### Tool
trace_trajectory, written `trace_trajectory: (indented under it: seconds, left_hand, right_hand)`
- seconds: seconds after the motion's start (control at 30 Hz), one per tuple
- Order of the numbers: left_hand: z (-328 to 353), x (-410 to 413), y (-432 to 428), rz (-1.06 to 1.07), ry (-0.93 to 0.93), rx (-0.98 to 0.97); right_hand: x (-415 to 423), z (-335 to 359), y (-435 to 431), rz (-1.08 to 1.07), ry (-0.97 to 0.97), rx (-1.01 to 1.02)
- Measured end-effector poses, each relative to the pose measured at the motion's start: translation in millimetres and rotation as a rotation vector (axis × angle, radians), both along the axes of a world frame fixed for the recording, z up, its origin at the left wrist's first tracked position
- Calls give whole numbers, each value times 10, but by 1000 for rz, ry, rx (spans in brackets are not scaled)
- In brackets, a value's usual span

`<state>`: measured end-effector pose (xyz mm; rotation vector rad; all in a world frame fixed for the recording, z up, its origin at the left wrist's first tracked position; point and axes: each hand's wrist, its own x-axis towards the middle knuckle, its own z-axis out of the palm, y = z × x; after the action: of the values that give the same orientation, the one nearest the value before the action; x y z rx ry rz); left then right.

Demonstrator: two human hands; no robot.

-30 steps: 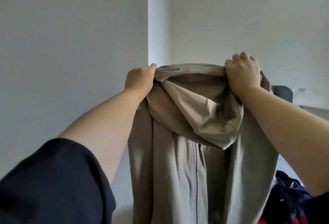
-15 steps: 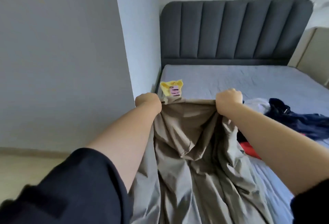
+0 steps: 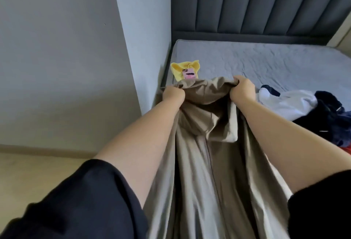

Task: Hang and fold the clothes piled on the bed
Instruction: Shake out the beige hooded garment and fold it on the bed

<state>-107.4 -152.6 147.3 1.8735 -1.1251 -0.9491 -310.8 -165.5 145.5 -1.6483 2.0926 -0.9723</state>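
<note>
A long beige garment point(image 3: 207, 172) lies stretched from the near edge toward the middle of the bed point(image 3: 266, 60). My left hand point(image 3: 173, 95) is shut on its top left corner and my right hand point(image 3: 242, 88) is shut on its top right corner, both held low over the mattress. The cloth's upper part sags in folds between my hands. A pile of clothes point(image 3: 303, 109), white and dark blue with a bit of red, lies on the bed to the right.
A yellow item with a pink phone point(image 3: 187, 71) on it rests just beyond the garment near the bed's left edge. A dark padded headboard point(image 3: 256, 4) stands behind. A grey wall and pale floor point(image 3: 38, 178) are to the left.
The garment came down from held up high in front of the wall to spread over the bed. My view tilted down, and both hands kept their grip.
</note>
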Motion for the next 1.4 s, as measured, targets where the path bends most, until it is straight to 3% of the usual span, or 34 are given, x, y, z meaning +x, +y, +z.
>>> trace_trajectory:
  seconds: [0.1,0.17,0.27,0.4,0.47,0.67,0.83,0.97,1.0,1.07,1.17,1.3,1.4]
  left_hand:
    - [-172,-66,71,-261,17,-148]
    - [-550,-55,248,-382,-170,-100]
    - [-1289,-46,678,-536,-479,118]
    - [-2157,117,1353,-530,-655,206]
    - [-2406,254,1627,-438,-687,161]
    - [-2634,628,2091,-62,-590,137]
    - [-2338,1003,1878,-24,-576,189]
    - [-1977,1491,1893,602,-58,-210]
    - [-1929,1631,1886,654,30,-291]
    - [-1855,1752,1903,501,32,-279]
    - [-1943,1449,2056,132,61,-98]
    - [-2105,788,2515,-370,-259,131]
    - [-2080,517,2750,-498,-377,194]
  right_hand:
    - [117,-197,26,87,-90,103]
    - [223,-559,239,101,-65,102]
    - [453,-1272,781,171,77,223]
    - [725,-2225,1715,237,311,601]
    - [745,-2489,1951,252,380,641]
    - [710,-2637,1866,298,462,702]
    - [714,-2682,1847,294,464,688]
    - [639,-2573,1867,305,321,637]
    - [605,-2540,1894,307,258,604]
    - [551,-2478,1989,313,130,532]
    - [543,-2413,2202,339,-17,483]
    - [540,-2332,2513,378,-111,484]
    - [474,-2257,2771,414,-157,505]
